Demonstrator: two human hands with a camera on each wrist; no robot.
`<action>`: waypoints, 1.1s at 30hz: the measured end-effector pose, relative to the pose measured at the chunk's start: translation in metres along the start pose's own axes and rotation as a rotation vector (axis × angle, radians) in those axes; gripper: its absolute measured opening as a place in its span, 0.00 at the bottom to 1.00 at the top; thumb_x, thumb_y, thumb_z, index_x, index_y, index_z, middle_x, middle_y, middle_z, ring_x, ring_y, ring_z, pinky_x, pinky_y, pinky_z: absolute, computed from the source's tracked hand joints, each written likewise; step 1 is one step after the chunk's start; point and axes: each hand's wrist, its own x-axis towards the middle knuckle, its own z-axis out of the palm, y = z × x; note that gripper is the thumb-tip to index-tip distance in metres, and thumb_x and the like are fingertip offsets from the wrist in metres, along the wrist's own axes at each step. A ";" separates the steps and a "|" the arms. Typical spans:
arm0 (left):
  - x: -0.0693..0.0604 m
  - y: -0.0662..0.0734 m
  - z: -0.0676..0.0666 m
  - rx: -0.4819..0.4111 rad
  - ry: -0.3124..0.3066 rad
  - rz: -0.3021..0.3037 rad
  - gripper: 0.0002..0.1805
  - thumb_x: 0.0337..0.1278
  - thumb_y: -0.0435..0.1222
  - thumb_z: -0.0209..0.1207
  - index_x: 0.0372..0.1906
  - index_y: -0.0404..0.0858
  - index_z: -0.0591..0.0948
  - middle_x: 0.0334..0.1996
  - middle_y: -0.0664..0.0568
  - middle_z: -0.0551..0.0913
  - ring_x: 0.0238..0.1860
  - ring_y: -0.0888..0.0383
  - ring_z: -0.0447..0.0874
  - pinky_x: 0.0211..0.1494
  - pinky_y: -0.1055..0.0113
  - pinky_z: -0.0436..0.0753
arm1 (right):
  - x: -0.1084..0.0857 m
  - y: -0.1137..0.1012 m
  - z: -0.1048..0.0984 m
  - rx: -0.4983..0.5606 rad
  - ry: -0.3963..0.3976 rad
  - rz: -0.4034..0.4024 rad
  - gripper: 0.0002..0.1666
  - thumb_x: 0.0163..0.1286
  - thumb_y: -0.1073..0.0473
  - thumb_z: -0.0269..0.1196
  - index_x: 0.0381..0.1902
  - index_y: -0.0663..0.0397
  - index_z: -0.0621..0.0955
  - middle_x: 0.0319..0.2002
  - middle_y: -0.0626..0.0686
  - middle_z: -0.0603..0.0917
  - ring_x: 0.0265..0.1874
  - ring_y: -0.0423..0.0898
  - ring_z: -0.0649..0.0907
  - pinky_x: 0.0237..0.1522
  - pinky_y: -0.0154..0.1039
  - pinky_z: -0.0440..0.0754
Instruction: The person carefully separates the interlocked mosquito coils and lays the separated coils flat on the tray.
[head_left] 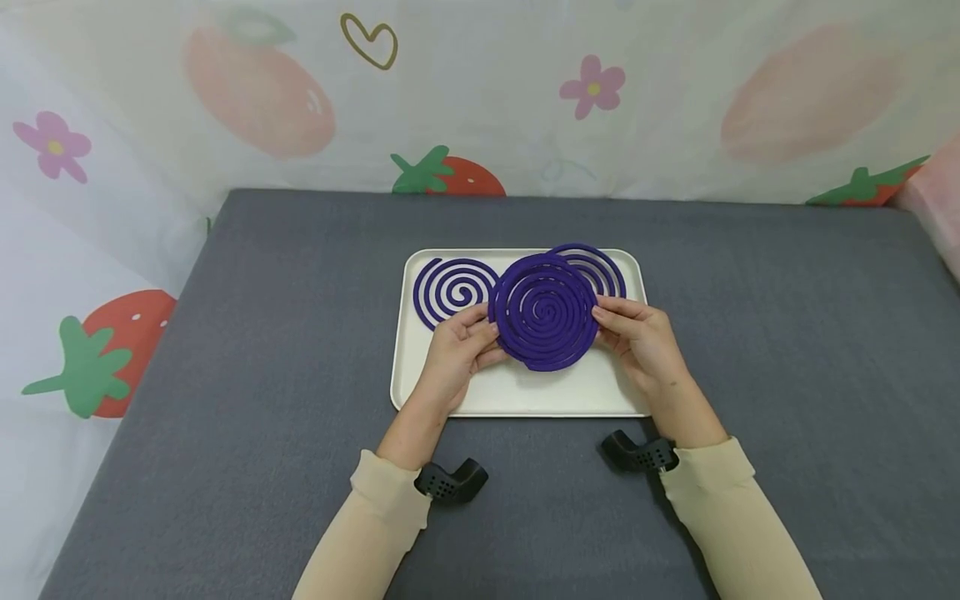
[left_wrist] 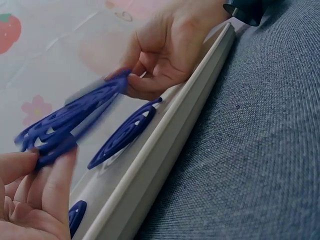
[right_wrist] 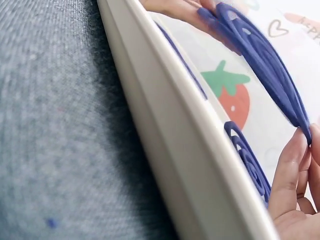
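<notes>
Both hands hold up a dark blue-purple spiral mosquito coil (head_left: 546, 312), tightly wound with little gap between its turns. My left hand (head_left: 462, 342) pinches its left edge between thumb and fingers. At the opposite edge, the right hand (head_left: 636, 337) has it between thumb and fingertips. In the left wrist view the held coil (left_wrist: 75, 110) is tilted above the tray, and its layers look partly apart. A looser single coil (head_left: 416, 292) lies at the tray's back left. Another loose coil (head_left: 576, 247) is at the back right, partly hidden behind the held one.
Under the hands is a white rectangular tray (head_left: 555, 396) with a raised rim, on a grey cloth-covered table (head_left: 300, 333). A printed curtain (head_left: 480, 100) hangs behind. Each wrist wears a black camera band (head_left: 452, 482).
</notes>
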 end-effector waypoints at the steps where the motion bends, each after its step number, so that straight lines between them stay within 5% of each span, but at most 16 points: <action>1: 0.000 0.000 0.000 0.006 0.005 0.000 0.18 0.64 0.20 0.46 0.58 0.18 0.67 0.47 0.31 0.80 0.37 0.61 0.85 0.41 0.68 0.84 | 0.000 0.000 0.000 0.003 0.001 0.006 0.25 0.66 0.80 0.50 0.24 0.52 0.86 0.24 0.49 0.85 0.23 0.38 0.82 0.28 0.28 0.81; 6: 0.000 0.002 0.001 0.010 0.047 -0.019 0.17 0.63 0.20 0.47 0.56 0.18 0.69 0.39 0.42 0.84 0.34 0.61 0.85 0.39 0.69 0.84 | 0.001 -0.001 0.002 0.003 -0.001 0.017 0.25 0.66 0.80 0.50 0.25 0.52 0.86 0.24 0.49 0.85 0.23 0.39 0.82 0.28 0.28 0.81; 14: 0.000 0.003 0.001 0.011 0.075 -0.031 0.17 0.64 0.20 0.45 0.57 0.18 0.68 0.49 0.27 0.77 0.37 0.60 0.85 0.42 0.66 0.84 | 0.001 0.001 0.001 0.020 -0.013 -0.006 0.24 0.66 0.79 0.51 0.25 0.52 0.87 0.25 0.48 0.85 0.23 0.39 0.82 0.28 0.28 0.81; 23: 0.001 0.005 0.001 -0.030 0.088 -0.063 0.17 0.65 0.21 0.46 0.56 0.18 0.69 0.51 0.25 0.73 0.35 0.61 0.85 0.41 0.66 0.84 | 0.001 0.002 -0.002 0.205 -0.080 -0.023 0.20 0.66 0.80 0.51 0.28 0.60 0.86 0.27 0.53 0.85 0.26 0.42 0.84 0.29 0.30 0.82; 33: 0.000 0.004 0.002 0.034 0.116 -0.019 0.16 0.63 0.20 0.48 0.54 0.16 0.70 0.46 0.25 0.76 0.33 0.61 0.85 0.38 0.68 0.84 | 0.000 0.001 0.000 0.103 -0.088 -0.060 0.21 0.65 0.79 0.53 0.28 0.56 0.87 0.27 0.51 0.85 0.26 0.41 0.83 0.29 0.30 0.82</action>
